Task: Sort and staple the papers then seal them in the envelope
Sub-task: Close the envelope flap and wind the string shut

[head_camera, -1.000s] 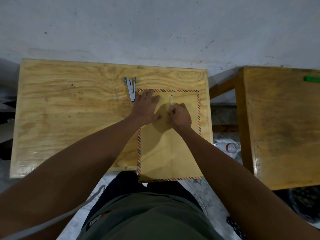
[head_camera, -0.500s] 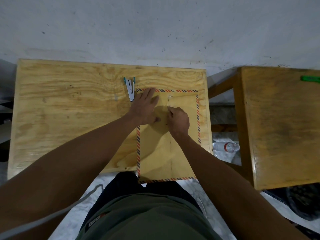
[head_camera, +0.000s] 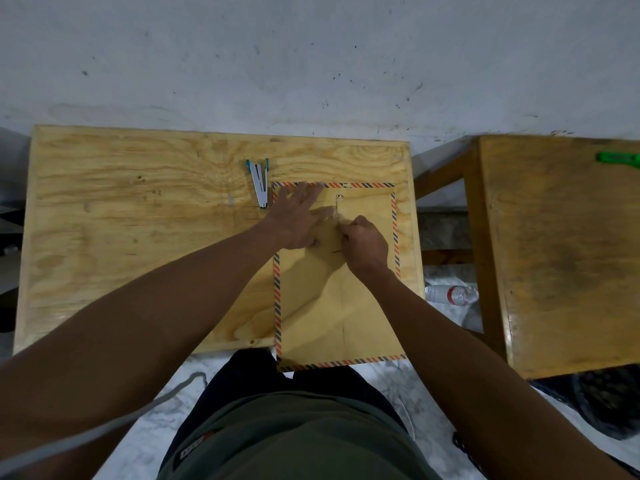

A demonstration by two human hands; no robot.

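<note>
— Pale, scuffed wall (head_camera: 311, 64) runs behind our wooden table (head_camera: 138, 237); what do we have on it?

— We see the envelope (head_camera: 332, 306) lying flat on the table's right part, brown with a red-and-blue striped border; its near edge hangs over the table's front edge, towards our lap.

— And our hands?

— Our left hand (head_camera: 298, 220) lies flat on the envelope's far left corner, fingers straight and spread, pressing the paper down; our right hand (head_camera: 363, 244) sits just right of it, near the envelope's middle line, fingers curled; its fingertips pinch the string (head_camera: 337, 211) that runs down from the small round clasp (head_camera: 338, 196) near the envelope's far edge.

— Any papers?

— None show; we cannot tell whether they are inside.

— What lies off the envelope?

— We see the stapler (head_camera: 259, 183), white with teal ends, just left of the envelope's far left corner, near our left fingertips but apart from them; right of the envelope, past a gap, stands a second table (head_camera: 561, 271) with a green thing (head_camera: 618, 157) at its far edge; in that gap, on the floor, lies a plastic bottle (head_camera: 450, 293).
</note>
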